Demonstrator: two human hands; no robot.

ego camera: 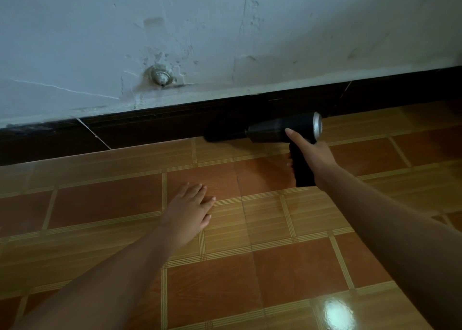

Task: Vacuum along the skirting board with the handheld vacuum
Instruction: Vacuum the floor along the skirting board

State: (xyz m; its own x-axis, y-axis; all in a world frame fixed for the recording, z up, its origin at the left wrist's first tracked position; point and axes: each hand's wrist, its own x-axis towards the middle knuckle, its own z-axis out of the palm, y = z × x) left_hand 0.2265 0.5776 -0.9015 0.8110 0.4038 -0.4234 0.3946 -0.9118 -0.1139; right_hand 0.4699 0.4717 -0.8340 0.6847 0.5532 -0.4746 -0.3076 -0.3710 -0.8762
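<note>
A black handheld vacuum (272,129) with a silver rear cap lies level just above the floor, its dark nozzle against the foot of the dark brown skirting board (162,127). My right hand (313,154) grips the vacuum's black handle, with the index finger stretched along the body. My left hand (191,207) rests flat on the orange floor tiles, fingers spread, well to the left of and nearer than the vacuum.
Above the skirting board rises a scuffed, cracked white wall with a capped pipe stub (160,75) sticking out. Glossy orange and yellow-striped tiles (250,267) cover the floor; a light glare shows at the lower right.
</note>
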